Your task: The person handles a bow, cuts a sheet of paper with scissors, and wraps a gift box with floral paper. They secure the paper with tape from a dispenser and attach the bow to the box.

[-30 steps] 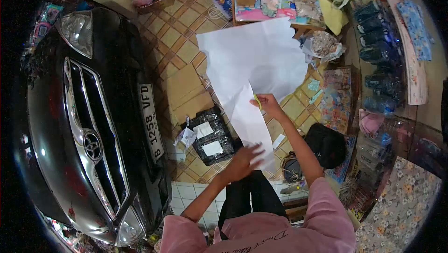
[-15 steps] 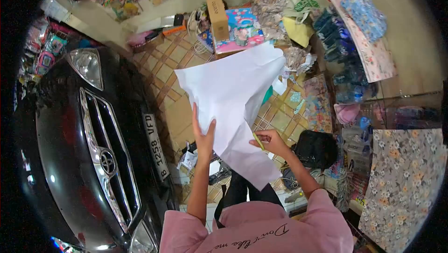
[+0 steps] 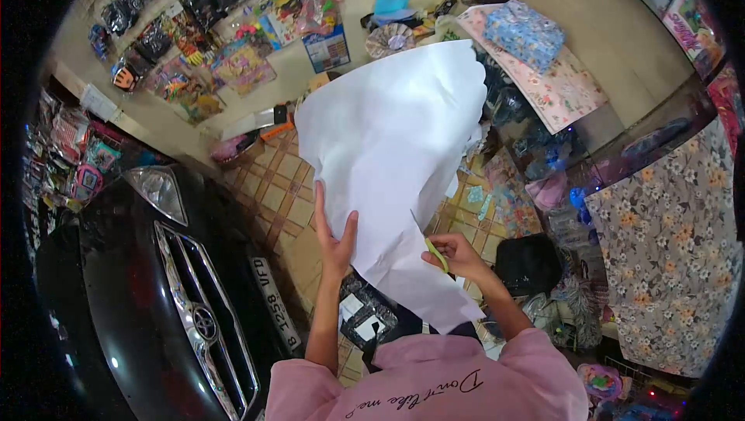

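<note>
A large sheet of white paper (image 3: 380,142) is held up in front of me, its upper edge partly scalloped and its lower part creased and hanging toward my lap. My left hand (image 3: 336,244) grips the paper's left edge, thumb in front and fingers along the side. In my right hand (image 3: 456,256) are scissors (image 3: 437,254) with yellow-green handles. One dark blade shows against the paper, at the cut on its right side; the other blade is hidden.
A black car (image 3: 155,289) stands close on my left. Packaged goods hang on the far wall. A black bag (image 3: 529,264) lies on the tiled floor (image 3: 272,196) at right, near a floral cloth (image 3: 660,242). A folded blue floral bundle (image 3: 524,33) rests on a pink floral board.
The view has tilted up, showing more of the wall. The paper has risen and spread wider, covering the box behind it. The scissor blade now shows on the paper.
</note>
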